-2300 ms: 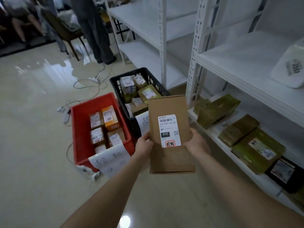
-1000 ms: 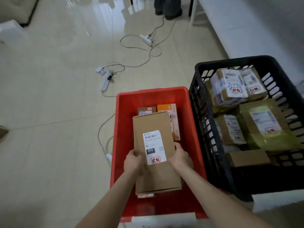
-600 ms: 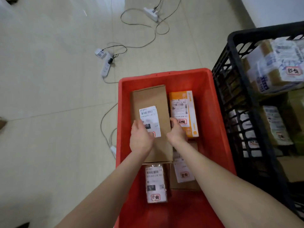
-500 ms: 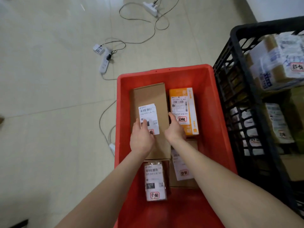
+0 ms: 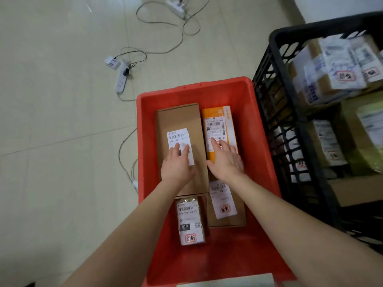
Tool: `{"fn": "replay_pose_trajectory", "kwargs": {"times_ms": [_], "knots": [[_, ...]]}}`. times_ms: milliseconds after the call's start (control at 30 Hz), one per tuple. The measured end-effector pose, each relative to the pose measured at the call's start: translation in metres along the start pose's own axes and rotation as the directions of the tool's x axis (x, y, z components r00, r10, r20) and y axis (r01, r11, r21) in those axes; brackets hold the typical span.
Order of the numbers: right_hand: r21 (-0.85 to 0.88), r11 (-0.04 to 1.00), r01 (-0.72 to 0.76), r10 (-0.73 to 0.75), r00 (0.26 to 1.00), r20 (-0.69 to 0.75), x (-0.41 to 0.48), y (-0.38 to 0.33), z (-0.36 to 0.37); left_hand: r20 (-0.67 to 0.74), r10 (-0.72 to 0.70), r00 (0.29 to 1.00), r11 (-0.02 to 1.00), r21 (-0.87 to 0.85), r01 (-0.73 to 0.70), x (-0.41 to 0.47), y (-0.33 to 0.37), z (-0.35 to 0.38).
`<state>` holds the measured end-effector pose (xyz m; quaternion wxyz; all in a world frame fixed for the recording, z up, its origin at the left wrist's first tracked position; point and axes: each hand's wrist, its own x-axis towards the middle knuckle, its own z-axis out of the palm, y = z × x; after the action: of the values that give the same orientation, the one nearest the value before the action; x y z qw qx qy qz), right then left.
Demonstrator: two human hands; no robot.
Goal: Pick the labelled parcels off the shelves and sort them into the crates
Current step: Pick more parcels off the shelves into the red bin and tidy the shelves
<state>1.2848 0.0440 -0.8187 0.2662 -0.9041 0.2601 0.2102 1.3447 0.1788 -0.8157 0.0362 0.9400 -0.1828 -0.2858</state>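
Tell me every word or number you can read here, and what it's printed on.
"010-010 130-551": label on the flat brown box, and again on the small parcel.
"010": black patch on the small parcel.
Orange box, red stamps, parcels in the black crate: too blurred to read.

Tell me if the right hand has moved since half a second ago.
Yes. The right hand has shifted rightward from the brown box edge, now over the orange parcel.

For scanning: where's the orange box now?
In the head view, the orange labelled cardboard box lies in the red plastic crate, right of the long brown cardboard box, partly covered by the right hand.
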Motion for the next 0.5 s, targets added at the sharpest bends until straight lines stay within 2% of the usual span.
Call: {"fn": "replay_pose_trajectory", "kwargs": {"times_ms": [267,500], "knots": [[-0.135,0.991,-0.018,0.009,0.997,-0.072,-0.069,0.018,-0.071,0.001,0.228,0.974,0.953,0.206,-0.224,-0.039,0.065,-0.056],[-0.044,0.998,-0.046,0.032,0.961,-0.274,-0.147,0.050,-0.144,-0.097,0.433,0.896,0.872,0.296,-0.389,-0.094,0.148,-0.104]]}}
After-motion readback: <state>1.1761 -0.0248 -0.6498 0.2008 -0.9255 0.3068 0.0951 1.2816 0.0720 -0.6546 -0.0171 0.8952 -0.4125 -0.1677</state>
